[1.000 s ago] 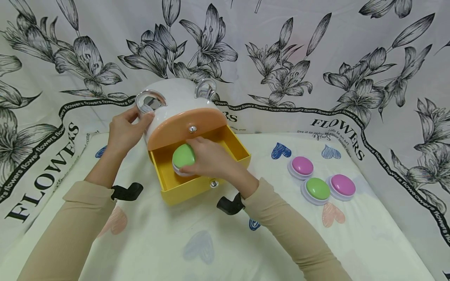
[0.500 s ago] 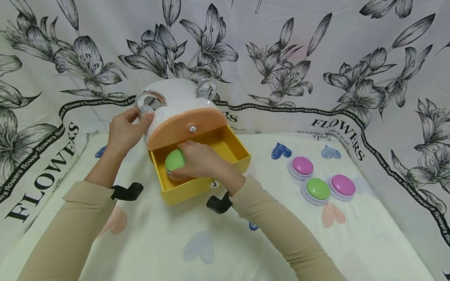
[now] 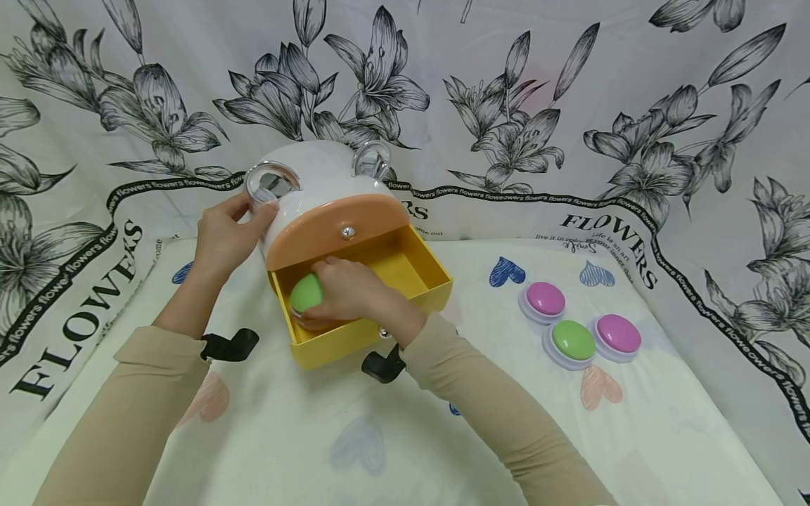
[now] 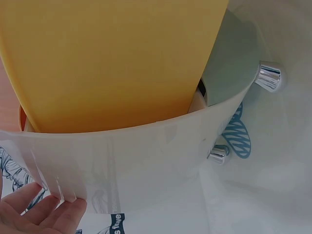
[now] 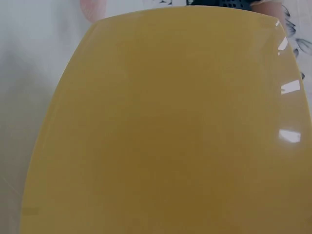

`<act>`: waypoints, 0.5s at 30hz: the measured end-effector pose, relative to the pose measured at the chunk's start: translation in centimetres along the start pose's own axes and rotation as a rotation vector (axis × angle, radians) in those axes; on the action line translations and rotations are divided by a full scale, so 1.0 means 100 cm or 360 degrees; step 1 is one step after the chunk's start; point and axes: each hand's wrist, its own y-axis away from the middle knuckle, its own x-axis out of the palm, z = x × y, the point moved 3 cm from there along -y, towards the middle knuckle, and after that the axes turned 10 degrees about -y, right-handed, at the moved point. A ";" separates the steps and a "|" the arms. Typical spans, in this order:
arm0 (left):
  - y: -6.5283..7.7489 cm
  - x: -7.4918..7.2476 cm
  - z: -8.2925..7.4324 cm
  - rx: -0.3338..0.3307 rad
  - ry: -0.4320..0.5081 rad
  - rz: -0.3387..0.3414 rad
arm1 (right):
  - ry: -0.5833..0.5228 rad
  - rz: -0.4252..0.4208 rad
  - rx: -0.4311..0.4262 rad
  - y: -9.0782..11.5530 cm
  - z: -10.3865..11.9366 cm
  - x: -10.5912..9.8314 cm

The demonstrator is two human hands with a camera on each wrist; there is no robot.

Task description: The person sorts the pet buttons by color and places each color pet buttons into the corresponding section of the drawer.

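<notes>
A white storage box (image 3: 316, 158) with an orange upper front (image 3: 316, 232) and clear round ears stands left of centre in the head view. Its yellow drawer (image 3: 430, 267) is pulled out. Inside the drawer's left part, my right hand (image 3: 348, 288) grips a green round-topped button (image 3: 306, 292) by its right side. Fingers hide part of its pale base. My left hand (image 3: 224, 235) rests its fingertips against the box's left side, just below the left ear (image 3: 272, 183). In the left wrist view, fingers (image 4: 70, 214) touch the white shell. Only the drawer's outside shows in the right wrist view.
To the right lie two pink buttons, one nearer (image 3: 617, 333) and one farther back (image 3: 545, 299), with another green button (image 3: 573, 340) between them. All stand on a heart-printed white cloth (image 3: 291, 443). A flower-printed curtain (image 3: 443, 70) hangs behind.
My right hand has moved left within the drawer, carrying the green button toward the left wall. The left hand and the box have stayed in place.
</notes>
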 end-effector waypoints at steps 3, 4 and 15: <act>0.000 0.001 0.000 0.0013 0.0001 -0.0005 | 0.0040 0.0022 0.0006 0.000 -0.001 0.001; 0.000 0.001 0.000 0.0017 0.0000 -0.0007 | 0.0049 0.0030 0.0011 0.000 -0.001 0.001; -0.001 0.001 0.001 -0.0001 -0.0008 0.0005 | 0.0131 0.0143 0.0049 -0.002 -0.003 0.002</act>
